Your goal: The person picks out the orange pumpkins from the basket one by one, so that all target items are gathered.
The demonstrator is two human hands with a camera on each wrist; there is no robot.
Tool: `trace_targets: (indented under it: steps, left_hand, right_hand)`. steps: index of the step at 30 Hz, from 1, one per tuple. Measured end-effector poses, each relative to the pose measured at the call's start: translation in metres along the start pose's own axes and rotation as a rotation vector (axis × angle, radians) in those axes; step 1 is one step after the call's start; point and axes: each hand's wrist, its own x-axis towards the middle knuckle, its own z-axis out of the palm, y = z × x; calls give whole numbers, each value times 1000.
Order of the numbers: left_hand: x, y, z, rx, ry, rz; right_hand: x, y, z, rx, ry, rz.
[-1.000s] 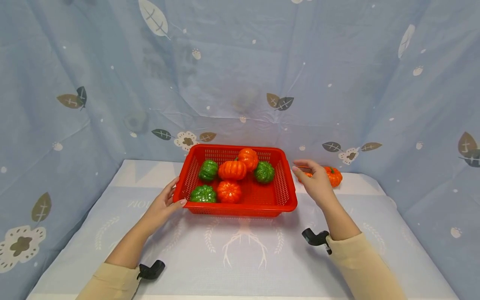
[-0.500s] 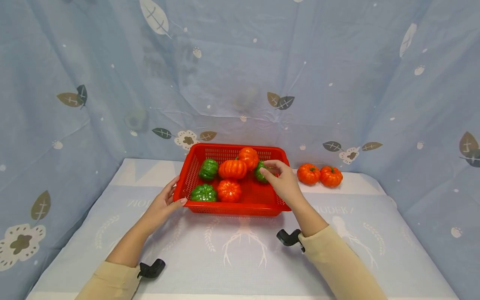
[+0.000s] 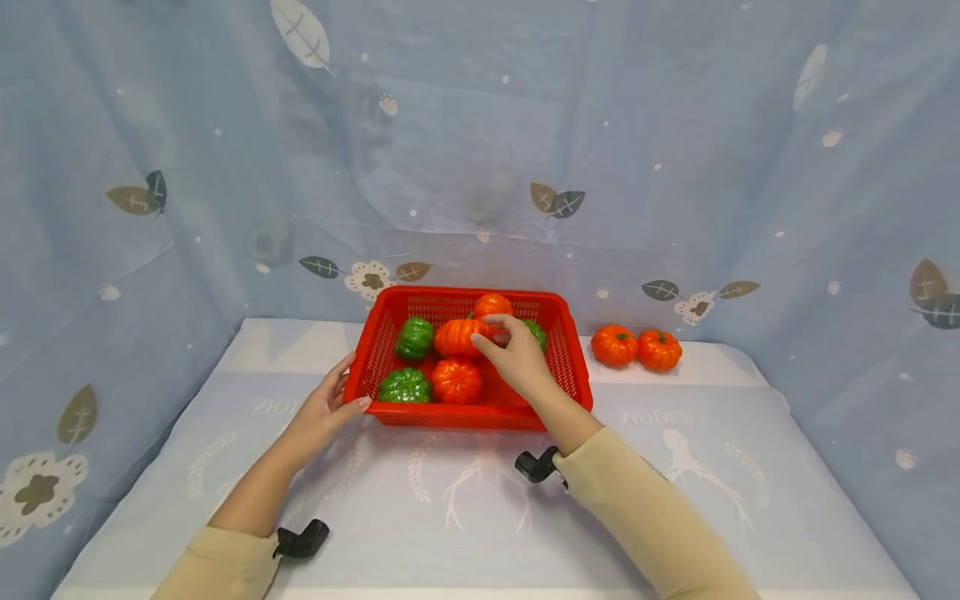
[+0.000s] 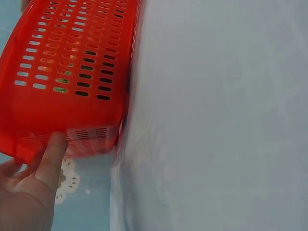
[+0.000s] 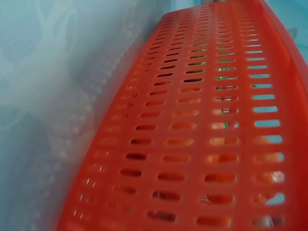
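A red slotted plastic basket (image 3: 495, 419) stands on the table, holding small orange and green pumpkins. At its front left corner my left hand (image 3: 318, 421) grips it; the left wrist view shows the fingers (image 4: 53, 159) against the basket's end wall. My right hand (image 3: 521, 362) is over the basket, thumb and fingers parted at the right end of a ribbed orange pumpkin (image 3: 456, 339). Behind that lies another orange pumpkin (image 3: 492, 305), in front a third (image 3: 456, 382). Green pumpkins (image 3: 414, 338) (image 3: 405, 387) sit at left; one more (image 3: 536, 333) is partly hidden behind my right hand.
Two orange pumpkins (image 3: 614, 346) (image 3: 659, 350) sit side by side on the table, right of the basket. A pale patterned cloth (image 3: 420, 517) covers the table, and blue printed curtains (image 3: 450, 125) enclose the back and sides.
My right hand has moved left from beside the two pumpkins on the table, over the basket's right end, to the ribbed orange pumpkin. The left hand stays at the basket's corner.
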Motion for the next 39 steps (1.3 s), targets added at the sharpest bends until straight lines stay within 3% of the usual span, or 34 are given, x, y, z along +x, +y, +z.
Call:
trace_targets:
  steps: [9, 24, 39]
  left_hand:
    - [-2, 1, -1, -22, -4, 2]
    - [0, 2, 0, -30, -7, -10]
    - [0, 0, 0, -34, -7, 0]
  right_hand:
    - [12, -2, 18, -73, 61, 34]
    - [22, 3, 27, -66, 50, 99]
    - [17, 7, 26, -86, 64, 46]
